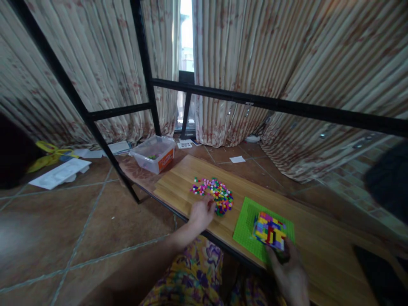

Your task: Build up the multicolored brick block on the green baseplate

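From where I stand, the person's left hand [202, 211] is at the near edge of a spread of tiny loose bricks [223, 195], its fingers curled down among them; I can't tell whether a brick is pinched there. The right hand [290, 272] has thumb and fingers set apart about the near right corner of a multicoloured brick build [270, 229], though I can't make out how firmly it grips, if at all. The build sits on a bright green baseplate [247, 229], and the loose bricks lie to the left of that, straight on the wooden tabletop [178, 187].

Under the forearms I see yellow and purple patterned clothing [191, 272]. A dark flat object [379, 272] lies at the table's right. Towards the left end stands a clear plastic tub [143, 155] with an orange label [165, 160] and a little something green inside.

A black metal frame [223, 90] crosses behind the table, in front of flower-printed curtains [229, 42]. On the tiled floor [89, 212] are a white sheet [237, 159] and, far left, a white tray-like piece [59, 173].
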The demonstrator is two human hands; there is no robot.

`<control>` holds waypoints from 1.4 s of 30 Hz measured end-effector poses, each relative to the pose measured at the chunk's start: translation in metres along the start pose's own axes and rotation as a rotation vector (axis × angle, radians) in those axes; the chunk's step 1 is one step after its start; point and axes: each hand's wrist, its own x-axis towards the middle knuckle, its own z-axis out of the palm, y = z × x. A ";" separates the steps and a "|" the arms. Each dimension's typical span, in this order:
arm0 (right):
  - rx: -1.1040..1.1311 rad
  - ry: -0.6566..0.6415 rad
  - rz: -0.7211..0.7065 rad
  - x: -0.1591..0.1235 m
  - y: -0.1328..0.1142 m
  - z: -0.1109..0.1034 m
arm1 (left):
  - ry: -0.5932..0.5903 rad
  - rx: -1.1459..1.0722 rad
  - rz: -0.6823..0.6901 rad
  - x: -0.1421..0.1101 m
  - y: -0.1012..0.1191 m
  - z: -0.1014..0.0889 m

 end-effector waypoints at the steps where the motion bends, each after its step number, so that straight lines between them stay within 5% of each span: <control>1: 0.012 -0.004 0.020 0.000 0.001 -0.001 | 0.036 0.026 -0.020 0.002 -0.016 -0.011; 6: 0.049 0.060 0.037 -0.001 -0.015 -0.011 | 0.177 0.227 -0.027 0.021 -0.070 -0.048; 11: -0.031 0.318 -0.097 -0.023 -0.064 -0.015 | 0.154 0.370 0.113 0.056 -0.085 -0.045; 15: 0.041 0.124 -0.351 -0.041 -0.100 0.016 | 0.091 0.415 0.203 0.088 -0.090 -0.033; 20: 0.086 -0.060 -0.326 -0.017 -0.134 0.076 | -0.004 0.386 0.318 0.109 -0.086 -0.014; 25: 0.136 0.016 -0.228 0.034 -0.152 0.120 | 0.022 0.253 0.295 0.101 -0.069 0.004; 29: 0.178 0.065 -0.186 0.045 -0.162 0.138 | 0.067 0.147 0.224 0.090 -0.055 0.011; 37: 0.374 0.148 -0.031 0.035 -0.187 0.150 | 0.203 -0.075 0.085 0.066 -0.027 0.033; 42: 0.448 0.138 -0.037 0.038 -0.186 0.140 | 0.267 -0.175 0.078 0.056 -0.026 0.032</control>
